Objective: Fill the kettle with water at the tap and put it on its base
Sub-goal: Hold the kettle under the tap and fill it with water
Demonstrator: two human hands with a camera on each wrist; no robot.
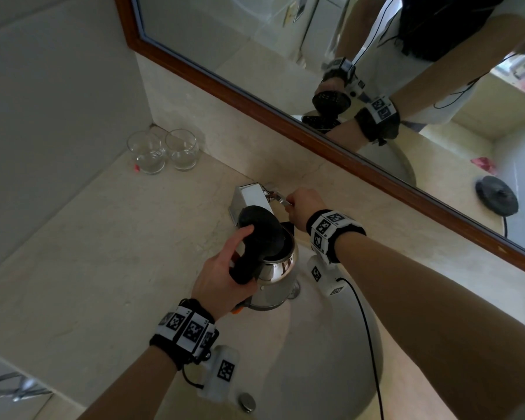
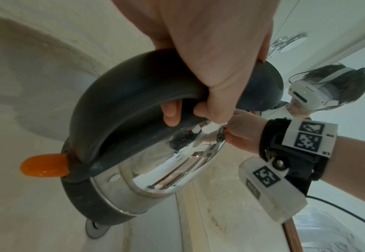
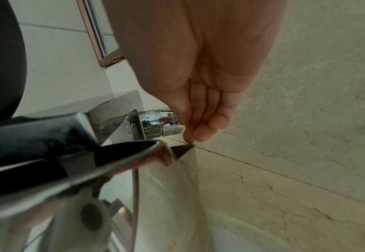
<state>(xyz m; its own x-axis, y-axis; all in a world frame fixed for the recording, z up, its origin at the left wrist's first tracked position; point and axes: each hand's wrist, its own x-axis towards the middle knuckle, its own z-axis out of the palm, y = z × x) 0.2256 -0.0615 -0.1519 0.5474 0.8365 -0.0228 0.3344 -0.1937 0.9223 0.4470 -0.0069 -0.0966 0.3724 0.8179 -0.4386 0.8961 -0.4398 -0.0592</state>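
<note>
My left hand (image 1: 225,274) grips the black handle of a shiny steel kettle (image 1: 281,275) and holds it over the sink, just under the square chrome tap (image 1: 249,197). The kettle's black lid (image 1: 256,221) stands open. In the left wrist view my left hand (image 2: 209,68) is curled round the handle above the kettle (image 2: 177,162) and its orange switch (image 2: 44,165). My right hand (image 1: 303,207) pinches the tip of the tap lever (image 1: 281,199); its fingertips (image 3: 198,134) meet beside the chrome tap (image 3: 155,124). I see no water stream.
Two empty glasses (image 1: 147,153) (image 1: 182,150) stand in the far left corner of the marble counter (image 1: 103,237). The mirror (image 1: 255,40) reflects a black round kettle base (image 1: 496,195) with its cord. A white basin (image 1: 331,374) lies below, with a chrome knob (image 1: 247,401) at its near rim.
</note>
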